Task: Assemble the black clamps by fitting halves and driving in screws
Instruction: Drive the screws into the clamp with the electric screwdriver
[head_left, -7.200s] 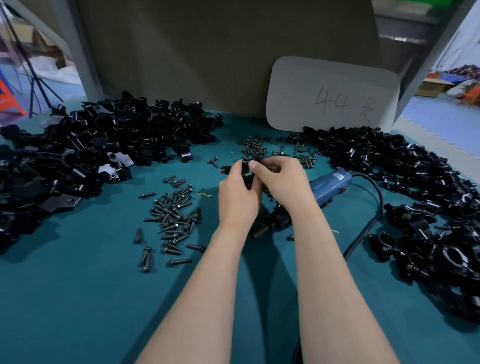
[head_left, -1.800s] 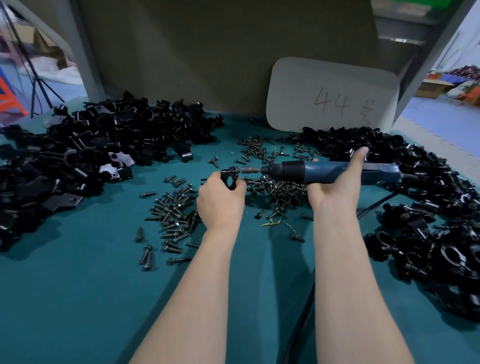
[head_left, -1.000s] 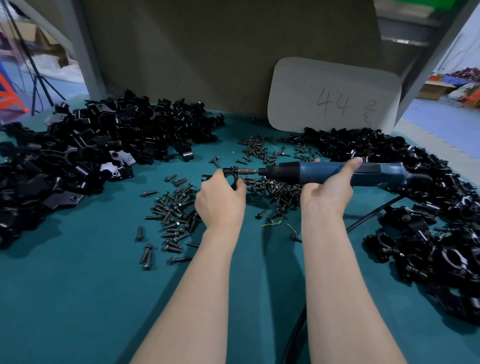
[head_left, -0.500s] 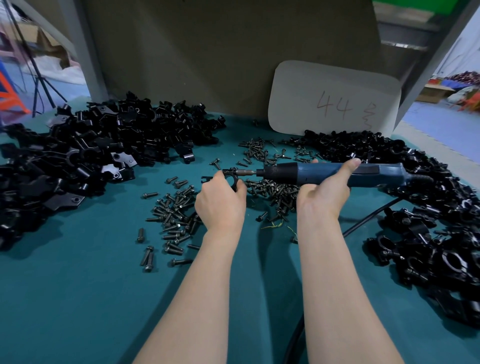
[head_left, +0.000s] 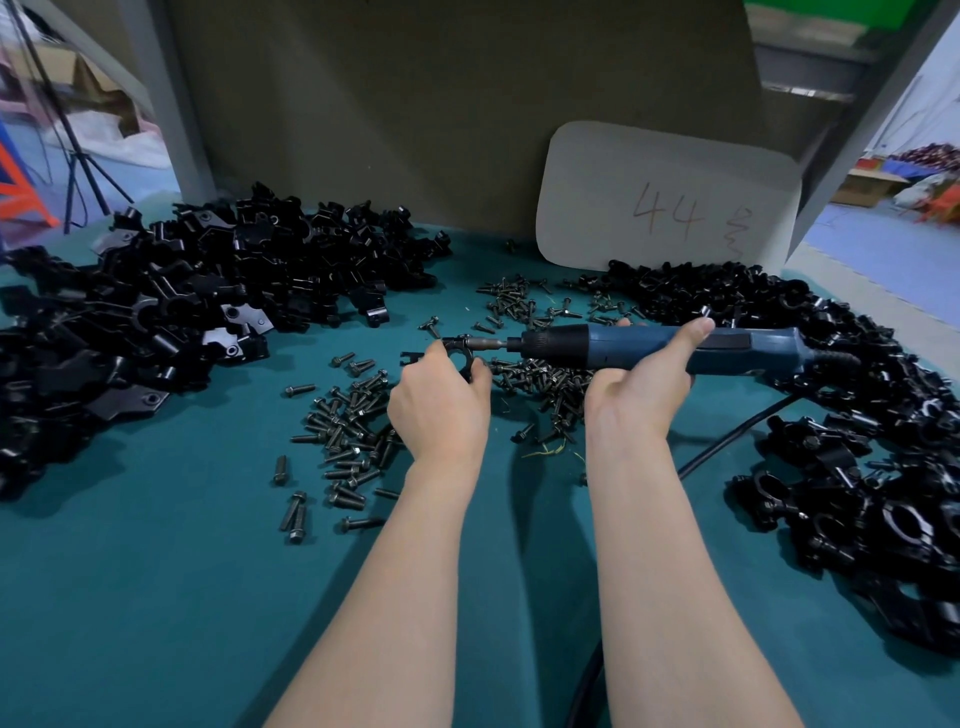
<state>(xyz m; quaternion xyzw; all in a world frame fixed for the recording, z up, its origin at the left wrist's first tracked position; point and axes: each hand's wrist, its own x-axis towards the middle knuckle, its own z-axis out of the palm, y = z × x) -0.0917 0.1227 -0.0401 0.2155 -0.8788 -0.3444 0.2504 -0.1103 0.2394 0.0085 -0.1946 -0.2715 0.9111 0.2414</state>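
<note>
One clamp (head_left: 460, 354) gripped in left hand (head_left: 441, 410) above mid-table, mostly hidden by curled fingers. One screwdriver (head_left: 613, 345) wrapped in right hand (head_left: 644, 387), bit at clamp. Left pile (head_left: 182, 312), right pile (head_left: 857, 467): both cut off at edges. Screws (head_left: 348, 431) too many to count.
</note>
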